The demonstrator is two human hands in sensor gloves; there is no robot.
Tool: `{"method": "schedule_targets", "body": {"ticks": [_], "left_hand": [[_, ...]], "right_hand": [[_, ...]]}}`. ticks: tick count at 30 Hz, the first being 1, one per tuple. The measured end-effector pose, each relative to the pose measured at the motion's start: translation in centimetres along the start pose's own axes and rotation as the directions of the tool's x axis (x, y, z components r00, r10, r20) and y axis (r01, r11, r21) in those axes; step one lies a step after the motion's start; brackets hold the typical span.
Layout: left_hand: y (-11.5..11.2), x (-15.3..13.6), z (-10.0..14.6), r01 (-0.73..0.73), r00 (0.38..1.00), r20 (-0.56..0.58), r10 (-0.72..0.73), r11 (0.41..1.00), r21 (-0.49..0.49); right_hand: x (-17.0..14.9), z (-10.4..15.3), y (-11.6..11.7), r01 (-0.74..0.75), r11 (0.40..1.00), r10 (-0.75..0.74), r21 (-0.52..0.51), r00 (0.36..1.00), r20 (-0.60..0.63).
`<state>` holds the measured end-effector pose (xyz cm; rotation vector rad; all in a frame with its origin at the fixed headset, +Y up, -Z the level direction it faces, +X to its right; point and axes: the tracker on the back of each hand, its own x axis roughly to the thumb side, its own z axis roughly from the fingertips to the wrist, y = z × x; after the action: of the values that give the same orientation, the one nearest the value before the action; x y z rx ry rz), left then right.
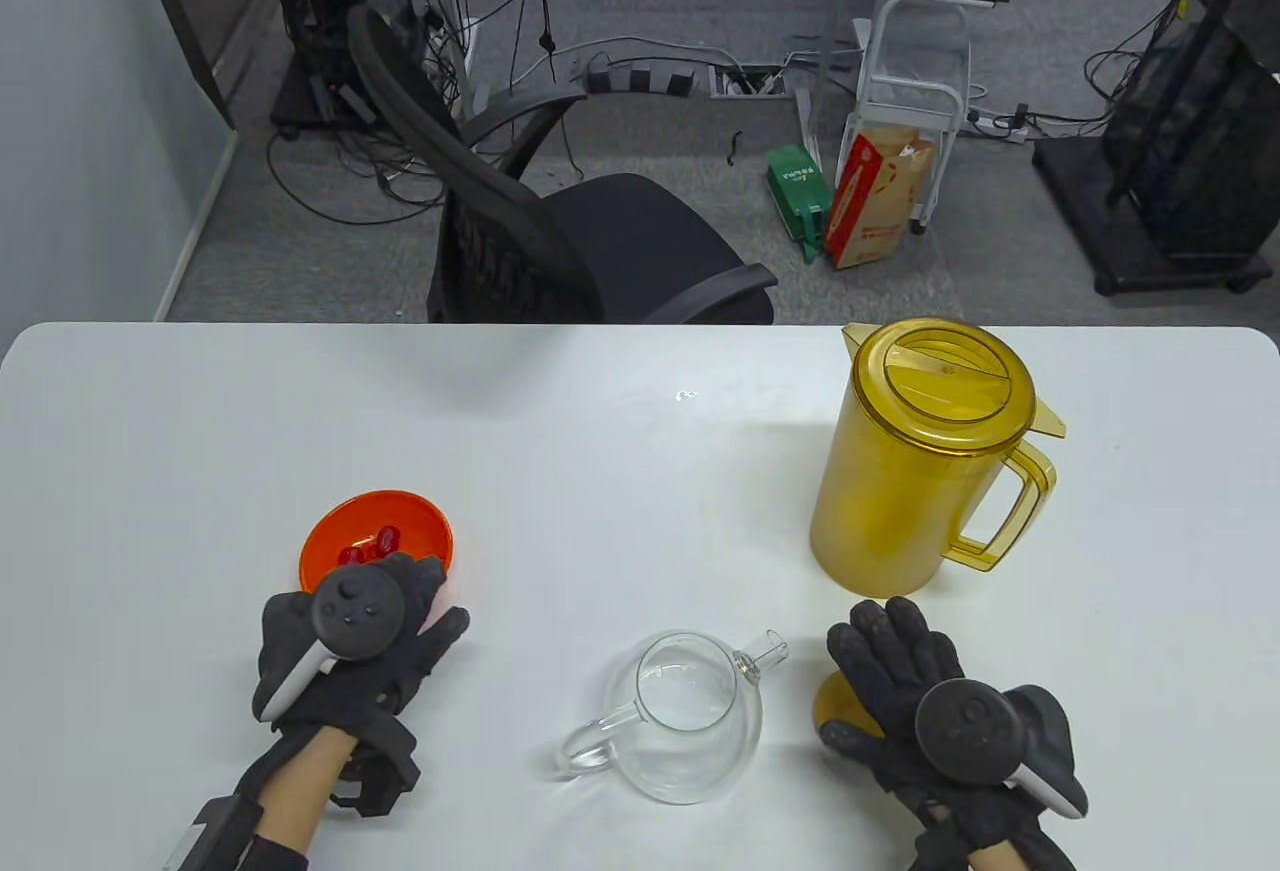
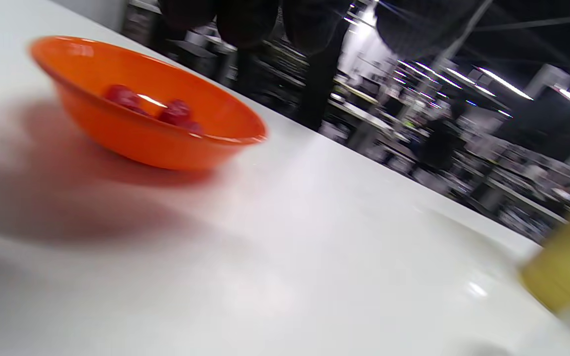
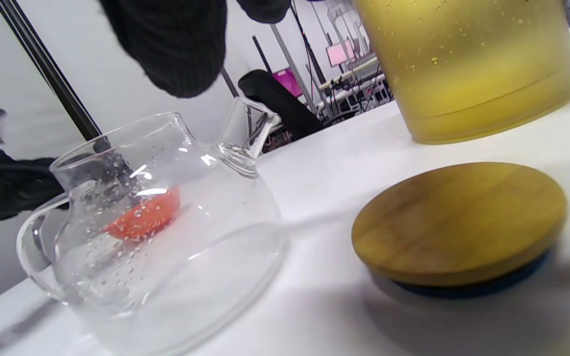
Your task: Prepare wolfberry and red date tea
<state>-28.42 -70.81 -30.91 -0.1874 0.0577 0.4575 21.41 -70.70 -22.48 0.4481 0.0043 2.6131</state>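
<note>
An orange bowl point(image 1: 330, 551) with a few red dates point(image 1: 385, 539) sits at the front left of the white table point(image 1: 600, 471). My left hand point(image 1: 420, 601) hovers at the bowl's near rim with fingers loose and holds nothing. In the left wrist view the bowl point(image 2: 146, 133) and dates point(image 2: 173, 112) lie below my fingertips point(image 2: 245, 20). A clear glass teapot point(image 1: 685, 711) stands open at the front centre, holding only droplets point(image 3: 166, 237). Its wooden lid point(image 3: 458, 222) lies flat beside it. My right hand point(image 1: 880, 641) is spread flat just above the lid point(image 1: 835, 701).
A tall yellow lidded pitcher point(image 1: 920, 456) stands behind my right hand, its handle to the right; it also shows in the right wrist view point(image 3: 468, 64). A black office chair point(image 1: 560, 241) stands beyond the table's far edge.
</note>
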Motion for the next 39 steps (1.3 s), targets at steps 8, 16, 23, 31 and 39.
{"method": "schedule_targets", "body": {"ticks": [8, 16, 23, 31, 39], "left_hand": [[1.2, -5.0, -4.5, 0.109, 0.923, -0.375, -0.09, 0.994, 0.03], [0.5, -7.9, -6.0, 0.207, 0.781, -0.61, -0.135, 0.977, 0.049], [-0.5, -7.8, -6.8, 0.2, 0.746, -0.65, -0.141, 0.98, 0.017], [-1.0, -7.7, -7.0, 0.181, 0.741, -0.662, -0.111, 0.983, 0.038], [-1.8, -8.3, -5.2, -0.176, 0.791, -0.515, 0.329, 0.93, 0.323]], "right_hand": [[-0.5, 0.5, 0.7, -0.015, 0.999, 0.015, -0.032, 1.0, -0.025], [-0.6, 0.4, 0.9, -0.004, 1.0, 0.004, -0.013, 1.0, -0.014], [-0.7, 0.3, 1.0, 0.014, 1.0, -0.014, 0.007, 1.0, -0.018], [-0.7, 0.3, 1.0, 0.017, 1.0, -0.017, 0.022, 1.0, -0.019], [-0.7, 0.3, 1.2, 0.014, 0.999, -0.014, 0.035, 1.0, -0.008]]}}
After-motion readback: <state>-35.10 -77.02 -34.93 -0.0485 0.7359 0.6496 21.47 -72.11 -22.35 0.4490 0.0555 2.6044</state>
